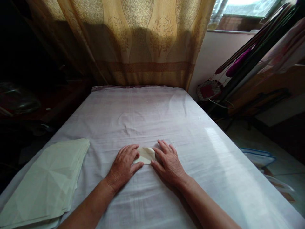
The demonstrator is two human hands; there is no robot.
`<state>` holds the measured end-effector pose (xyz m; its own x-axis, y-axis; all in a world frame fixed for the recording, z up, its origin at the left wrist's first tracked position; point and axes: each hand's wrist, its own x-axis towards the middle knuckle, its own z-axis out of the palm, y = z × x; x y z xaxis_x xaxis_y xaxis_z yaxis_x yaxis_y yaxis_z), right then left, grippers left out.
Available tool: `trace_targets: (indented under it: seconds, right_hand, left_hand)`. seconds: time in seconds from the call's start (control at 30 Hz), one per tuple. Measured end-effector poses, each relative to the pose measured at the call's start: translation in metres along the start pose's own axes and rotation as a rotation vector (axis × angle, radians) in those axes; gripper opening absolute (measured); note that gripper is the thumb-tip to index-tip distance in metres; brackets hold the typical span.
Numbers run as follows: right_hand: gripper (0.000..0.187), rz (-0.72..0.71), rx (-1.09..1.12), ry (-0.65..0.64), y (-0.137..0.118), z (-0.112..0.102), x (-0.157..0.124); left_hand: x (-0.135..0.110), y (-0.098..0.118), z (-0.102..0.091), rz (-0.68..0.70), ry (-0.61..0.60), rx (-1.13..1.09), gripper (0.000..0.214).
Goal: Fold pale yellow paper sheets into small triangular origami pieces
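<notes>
A small folded piece of cream paper [145, 155] lies on the white cloth-covered table [147, 117]. My left hand [124, 165] lies flat on the paper's left side, fingers stretched out and pressing down. My right hand [167, 162] lies flat on its right side, fingers spread and touching the paper's edge. Both hands cover part of the paper, so only its middle shows.
A stack of pale cream paper sheets [45, 184] lies at the table's near left corner. A patterned yellow curtain [140, 41] hangs behind the far edge. Dark furniture stands at left. A folded rack with clothes [250, 54] and a plastic container [258, 156] stand on the right.
</notes>
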<state>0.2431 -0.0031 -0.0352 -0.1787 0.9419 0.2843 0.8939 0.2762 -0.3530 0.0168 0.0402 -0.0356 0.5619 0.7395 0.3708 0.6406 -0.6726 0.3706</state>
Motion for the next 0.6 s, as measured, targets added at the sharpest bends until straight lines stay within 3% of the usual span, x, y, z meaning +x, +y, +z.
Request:
trace_targets:
  seconds: [0.13,0.27,0.47,0.6]
  right_hand:
    - [0.032,-0.041,0.179,0.161,0.005,0.003,-0.003]
    - [0.009,-0.075,0.315,0.186,0.006,0.002,-0.003]
    - [0.013,-0.186,0.306,0.273,-0.002,-0.007,0.000]
    - [0.015,-0.253,0.217,0.372,-0.005,-0.019,-0.001]
  left_hand:
    - [-0.001,0.000,0.002,0.023,0.068,0.034,0.048]
    - [-0.001,0.003,0.001,0.054,0.102,0.079,0.069]
    - [0.004,0.010,-0.006,0.136,0.158,0.068,0.053]
    - [0.007,0.014,-0.013,0.188,0.226,0.043,0.027]
